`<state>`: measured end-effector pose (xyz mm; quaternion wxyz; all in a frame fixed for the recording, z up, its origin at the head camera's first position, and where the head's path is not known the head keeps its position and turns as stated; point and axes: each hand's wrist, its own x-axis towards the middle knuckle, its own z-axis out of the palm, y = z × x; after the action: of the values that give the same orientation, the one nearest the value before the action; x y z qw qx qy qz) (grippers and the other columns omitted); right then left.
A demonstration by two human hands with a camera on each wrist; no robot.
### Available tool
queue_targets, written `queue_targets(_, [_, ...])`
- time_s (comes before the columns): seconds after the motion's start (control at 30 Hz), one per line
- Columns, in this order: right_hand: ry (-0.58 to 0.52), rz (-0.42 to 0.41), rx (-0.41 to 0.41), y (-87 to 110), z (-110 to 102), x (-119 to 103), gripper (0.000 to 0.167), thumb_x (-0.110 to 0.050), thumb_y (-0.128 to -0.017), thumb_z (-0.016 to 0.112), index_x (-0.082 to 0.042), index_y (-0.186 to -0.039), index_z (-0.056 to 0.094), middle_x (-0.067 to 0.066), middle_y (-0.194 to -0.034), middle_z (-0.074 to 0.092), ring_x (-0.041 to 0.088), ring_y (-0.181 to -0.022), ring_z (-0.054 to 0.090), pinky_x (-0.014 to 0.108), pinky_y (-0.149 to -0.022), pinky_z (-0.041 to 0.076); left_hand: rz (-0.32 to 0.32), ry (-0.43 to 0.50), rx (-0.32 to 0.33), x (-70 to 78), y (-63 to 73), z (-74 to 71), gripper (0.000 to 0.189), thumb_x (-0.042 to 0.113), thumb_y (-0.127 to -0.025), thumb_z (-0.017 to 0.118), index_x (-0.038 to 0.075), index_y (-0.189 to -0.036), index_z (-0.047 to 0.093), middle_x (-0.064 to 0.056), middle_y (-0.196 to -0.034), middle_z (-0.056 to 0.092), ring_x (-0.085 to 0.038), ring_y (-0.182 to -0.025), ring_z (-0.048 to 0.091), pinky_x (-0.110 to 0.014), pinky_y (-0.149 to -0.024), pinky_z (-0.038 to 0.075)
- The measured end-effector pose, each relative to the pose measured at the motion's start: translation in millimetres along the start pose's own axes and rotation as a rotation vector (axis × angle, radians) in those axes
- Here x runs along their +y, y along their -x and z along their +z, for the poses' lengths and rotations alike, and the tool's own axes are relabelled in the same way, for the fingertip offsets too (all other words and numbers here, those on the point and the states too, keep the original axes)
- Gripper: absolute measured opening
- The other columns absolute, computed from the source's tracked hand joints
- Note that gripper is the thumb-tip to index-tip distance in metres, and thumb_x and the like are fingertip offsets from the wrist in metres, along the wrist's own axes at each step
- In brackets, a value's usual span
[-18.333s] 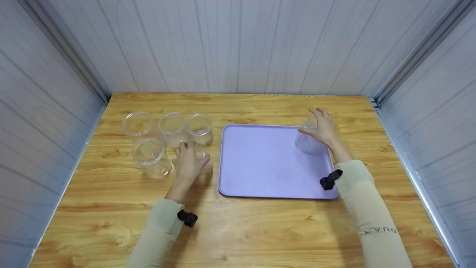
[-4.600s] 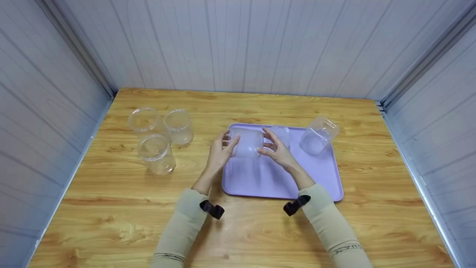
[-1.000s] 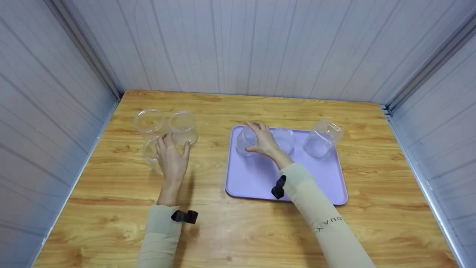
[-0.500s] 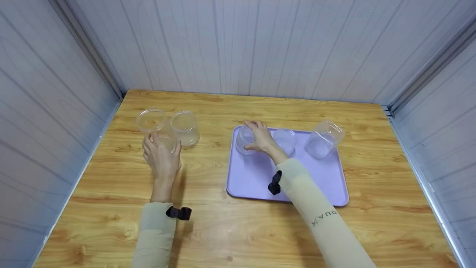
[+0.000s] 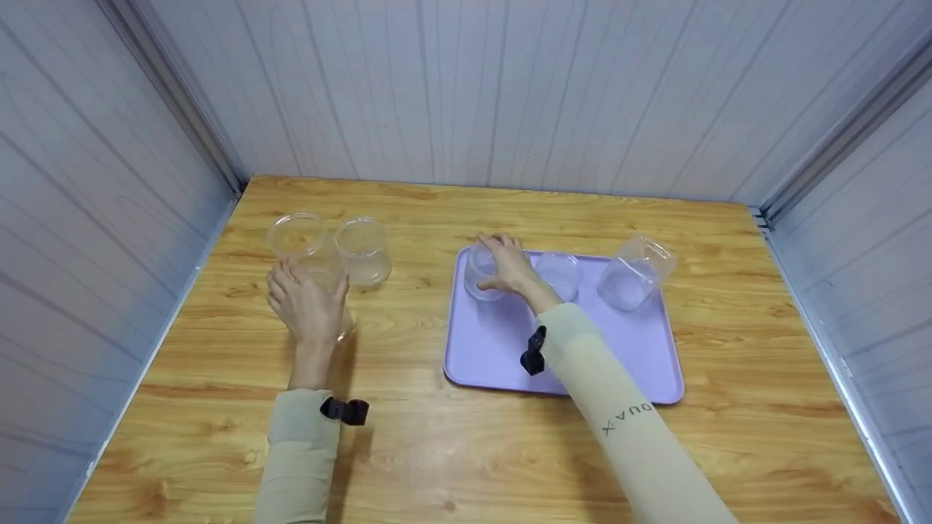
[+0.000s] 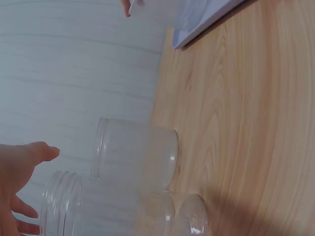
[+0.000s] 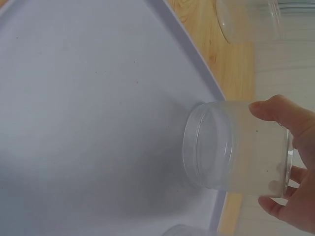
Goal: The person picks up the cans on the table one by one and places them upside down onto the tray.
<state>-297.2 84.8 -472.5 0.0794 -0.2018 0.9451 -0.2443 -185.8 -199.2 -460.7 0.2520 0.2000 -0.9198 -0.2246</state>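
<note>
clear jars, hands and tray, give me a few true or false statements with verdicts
1. The right hand holds a clear plastic jar. True.
2. All the jars are on the lavender tray. False: three jars stand on the wood-grain table.
3. The right sleeve bears dark lettering. True.
4. The left hand is over the tray. False: the left hand is at a jar on the table.
</note>
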Motion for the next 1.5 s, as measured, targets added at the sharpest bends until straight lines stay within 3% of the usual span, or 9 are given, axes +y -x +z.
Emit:
queue_targets(0.17, [0.018, -0.001, -0.002, -1.5, 1.5, -2.1, 0.092, -0.02, -0.063, 0.078, -0.012, -0.139, 0.028, 0.016, -0.137, 0.028, 0.033, -0.123, 0.024, 0.05, -0.099, 0.023, -0.065, -0.047, -0.079, -4.7, -3.4, -1.5, 0.093, 0.047, -0.072, 0.067, -0.013, -0.13, 0.026, -0.032, -0.128, 0.027, -0.044, -0.12, 0.024, -0.057, -0.089, 0.026])
queue_targets(0.4, [0.024, 0.005, -0.001, -2.1, 2.4, -3.0, 0.089, -0.021, -0.065, 0.078, -0.013, -0.139, 0.029, 0.016, -0.138, 0.027, 0.033, -0.125, 0.022, 0.05, -0.1, 0.02, -0.147, 0.008, -0.183, -6.3, -4.3, -3.0, 0.098, 0.049, -0.07, 0.067, -0.009, -0.134, 0.022, -0.03, -0.131, 0.025, -0.045, -0.12, 0.023, -0.061, -0.086, 0.029])
queue_targets(0.57, [0.018, 0.009, -0.021, -2.8, 2.1, -2.3, 0.09, -0.022, -0.067, 0.076, -0.014, -0.14, 0.025, 0.017, -0.14, 0.024, 0.034, -0.126, 0.019, 0.05, -0.1, 0.02, -0.17, 0.022, -0.228, -6.1, -4.5, -4.3, 0.1, 0.051, -0.07, 0.067, -0.007, -0.135, 0.02, -0.029, -0.13, 0.025, -0.046, -0.116, 0.027, -0.064, -0.083, 0.031])
queue_targets(1.0, [0.003, 0.002, -0.054, -3.1, 1.3, -2.5, 0.091, -0.021, -0.069, 0.075, -0.009, -0.141, 0.022, 0.023, -0.142, 0.015, 0.041, -0.128, 0.011, 0.051, -0.103, 0.014, -0.152, 0.025, -0.262, -6.3, -3.2, -7.8, 0.096, 0.044, -0.071, 0.069, -0.006, -0.136, 0.02, -0.032, -0.123, 0.029, -0.045, -0.107, 0.035, -0.061, -0.074, 0.04])
queue_targets(1.5, [-0.015, -0.005, -0.005, 2.9, -1.2, -1.3, 0.098, -0.026, -0.065, 0.078, -0.008, -0.141, 0.019, 0.022, -0.142, 0.013, 0.036, -0.129, 0.012, 0.046, -0.103, 0.018, -0.098, 0.066, -0.219, -1.8, 3.9, -7.9, 0.082, 0.038, -0.069, 0.071, -0.009, -0.125, 0.035, -0.03, -0.117, 0.033, -0.043, -0.105, 0.036, -0.055, -0.069, 0.045])
